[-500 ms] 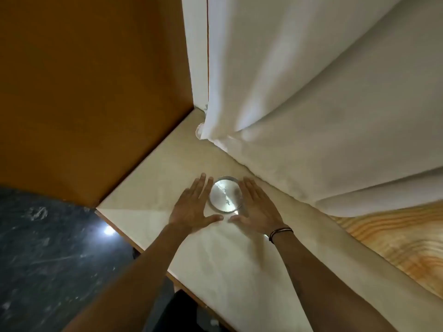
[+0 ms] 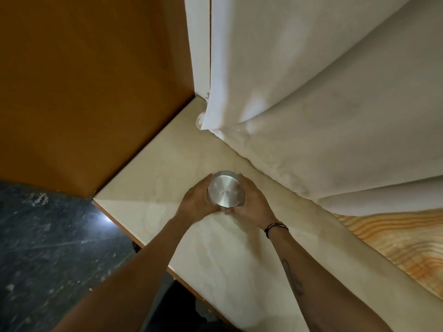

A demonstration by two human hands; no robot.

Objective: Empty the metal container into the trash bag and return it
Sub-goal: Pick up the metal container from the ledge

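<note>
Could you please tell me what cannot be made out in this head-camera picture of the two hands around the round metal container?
- Round shiny metal container: its sides are covered by the left hand and right hand; whether it rests on the pale tabletop or is lifted is unclear.
- Its contents: glare hides them.
- Trash bag: not in view.
- White draped cloth: hides whatever lies behind.

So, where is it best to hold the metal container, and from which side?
Grip the round side wall of the metal container, one palm from each side, as the left hand and right hand do now. It stands upright, low and wide, with no handle visible, so a two-sided clasp probably keeps it level.
</note>
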